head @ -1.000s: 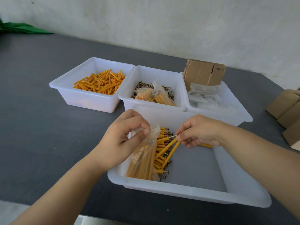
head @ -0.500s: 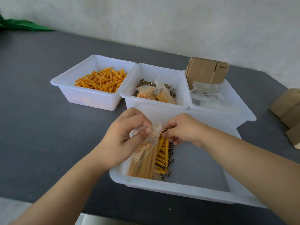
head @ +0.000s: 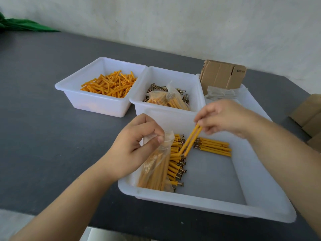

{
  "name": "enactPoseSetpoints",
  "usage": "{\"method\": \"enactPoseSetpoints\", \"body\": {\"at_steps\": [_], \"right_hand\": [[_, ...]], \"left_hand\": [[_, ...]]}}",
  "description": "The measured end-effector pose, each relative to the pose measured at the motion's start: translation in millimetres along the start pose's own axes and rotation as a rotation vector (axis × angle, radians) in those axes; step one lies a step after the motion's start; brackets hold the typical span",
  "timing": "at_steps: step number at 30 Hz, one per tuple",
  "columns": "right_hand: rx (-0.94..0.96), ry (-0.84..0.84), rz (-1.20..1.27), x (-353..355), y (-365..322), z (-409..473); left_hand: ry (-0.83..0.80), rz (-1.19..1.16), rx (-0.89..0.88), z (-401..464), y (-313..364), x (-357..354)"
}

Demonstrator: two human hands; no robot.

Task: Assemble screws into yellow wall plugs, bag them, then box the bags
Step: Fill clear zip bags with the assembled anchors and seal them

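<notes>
My left hand (head: 137,146) pinches the mouth of a clear plastic bag (head: 156,167) partly filled with yellow plugs, standing in the near white tray (head: 199,204). My right hand (head: 224,117) pinches two assembled plugs (head: 190,140) by their upper ends; they slant down towards the bag. Beside the bag lies a row of assembled plugs with screw heads (head: 176,164). A smaller bunch of assembled plugs (head: 214,147) lies further right in the same tray.
Three white bins stand behind: one with loose yellow plugs (head: 109,85), one with screws and a filled bag (head: 166,98), one with empty bags (head: 224,92) and folded cardboard (head: 222,75). More cardboard boxes (head: 311,115) sit at the right table edge.
My right hand drew back from the bag's mouth, moved right and up, and now holds two assembled plugs above the tray. My left hand kept holding the bag.
</notes>
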State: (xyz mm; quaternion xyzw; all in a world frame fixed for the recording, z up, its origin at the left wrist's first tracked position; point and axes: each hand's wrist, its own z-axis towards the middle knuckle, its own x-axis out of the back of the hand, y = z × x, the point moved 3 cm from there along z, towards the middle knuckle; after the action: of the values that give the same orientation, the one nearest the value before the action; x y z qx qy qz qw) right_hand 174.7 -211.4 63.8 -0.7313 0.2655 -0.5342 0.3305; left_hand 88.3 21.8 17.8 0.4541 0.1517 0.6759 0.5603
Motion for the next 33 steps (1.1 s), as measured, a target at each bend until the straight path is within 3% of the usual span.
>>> {"method": "enactPoseSetpoints", "body": {"at_steps": [4, 7, 13, 17, 26, 29, 33], "right_hand": [[0.188, 0.128, 0.220, 26.4, -29.9, 0.5], [0.219, -0.035, 0.264, 13.0, -45.3, 4.2], [0.178, -0.319, -0.027, -47.1, -55.4, 13.9], [0.076, -0.606, -0.056, -69.6, -56.1, 10.9], [0.276, -0.432, -0.367, -65.7, -55.3, 6.4], [0.284, -0.267, -0.415, -52.3, -50.7, 11.7], [0.230, -0.392, -0.625, -57.0, -35.3, 6.5]], "left_hand": [[-0.002, -0.004, -0.002, -0.4, -0.5, -0.6], [-0.003, 0.006, -0.002, -0.2, 0.4, -1.1], [0.001, 0.005, 0.018, -0.7, 0.3, -1.0], [0.016, -0.014, 0.026, -1.6, 0.3, -0.6], [0.033, -0.032, 0.028, -1.8, 0.0, -0.9], [0.034, -0.025, 0.025, -1.8, 1.7, -0.1], [0.022, -0.027, 0.021, -1.4, 3.1, 0.4]]}}
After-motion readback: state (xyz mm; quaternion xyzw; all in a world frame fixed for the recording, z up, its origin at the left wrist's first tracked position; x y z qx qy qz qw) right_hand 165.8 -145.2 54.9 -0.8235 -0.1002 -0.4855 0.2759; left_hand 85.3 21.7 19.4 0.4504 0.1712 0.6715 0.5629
